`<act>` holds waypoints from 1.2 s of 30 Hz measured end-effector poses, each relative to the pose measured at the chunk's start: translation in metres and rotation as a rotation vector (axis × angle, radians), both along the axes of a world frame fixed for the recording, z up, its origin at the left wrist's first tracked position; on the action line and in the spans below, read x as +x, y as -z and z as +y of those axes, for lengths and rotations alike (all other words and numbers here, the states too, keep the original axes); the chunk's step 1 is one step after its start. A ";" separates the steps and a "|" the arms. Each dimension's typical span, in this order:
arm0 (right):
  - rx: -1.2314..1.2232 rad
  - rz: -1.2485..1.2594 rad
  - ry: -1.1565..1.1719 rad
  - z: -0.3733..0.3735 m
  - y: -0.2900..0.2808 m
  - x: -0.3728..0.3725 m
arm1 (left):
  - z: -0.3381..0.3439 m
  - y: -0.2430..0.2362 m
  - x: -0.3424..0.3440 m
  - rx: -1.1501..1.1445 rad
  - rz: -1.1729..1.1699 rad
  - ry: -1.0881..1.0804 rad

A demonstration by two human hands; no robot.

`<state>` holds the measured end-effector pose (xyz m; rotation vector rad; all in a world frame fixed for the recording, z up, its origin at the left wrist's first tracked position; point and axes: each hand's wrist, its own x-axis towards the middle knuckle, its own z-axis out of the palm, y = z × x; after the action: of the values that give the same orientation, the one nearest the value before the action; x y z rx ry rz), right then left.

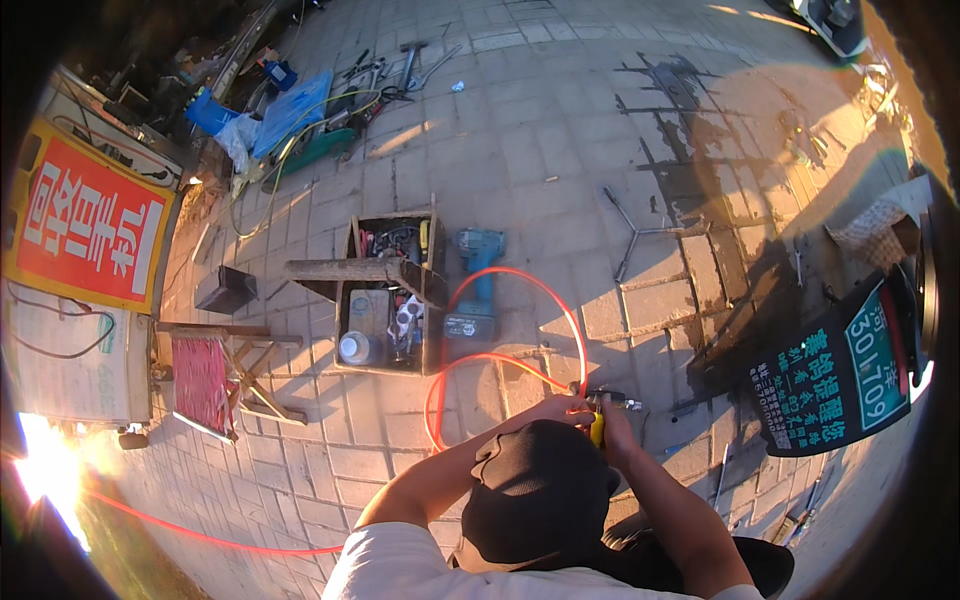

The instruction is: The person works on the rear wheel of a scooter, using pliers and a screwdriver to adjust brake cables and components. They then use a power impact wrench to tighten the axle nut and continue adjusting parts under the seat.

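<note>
My left hand [562,408] is closed around the end of a thin red hose [545,283], which loops on the paving in front of me. Close beside it, my right hand [617,432] grips a tool with a yellow handle [597,430]; its exact kind is not clear. Dark and shiny metal parts [622,402] stick out past my fingers to the right. A black cloth-covered shape [540,490] hides part of both hands.
Ahead stand a wooden toolbox [390,365] and a teal cordless power tool [480,290]. A three-armed wrench [635,235] lies to the right, near a dark printed mud flap [850,370]. A folding stool [225,385] stands left; several tools [375,75] lie far off.
</note>
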<state>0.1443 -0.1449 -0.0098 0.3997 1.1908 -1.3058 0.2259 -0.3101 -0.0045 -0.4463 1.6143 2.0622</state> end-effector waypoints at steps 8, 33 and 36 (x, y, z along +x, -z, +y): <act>0.329 0.487 -0.619 0.088 0.047 -0.006 | -0.064 0.030 0.093 -0.419 -0.442 -1.575; 0.333 0.846 -0.922 0.084 0.041 -0.032 | -0.209 0.027 0.114 -1.764 -0.405 -0.323; 0.362 0.911 -0.971 0.084 0.039 -0.029 | -0.230 0.030 0.105 -1.707 -0.307 -0.512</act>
<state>0.1156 -0.0613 -0.0488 -0.5684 2.0233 -0.3596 0.3309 -0.5404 -0.0345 -1.6709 2.7981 0.1968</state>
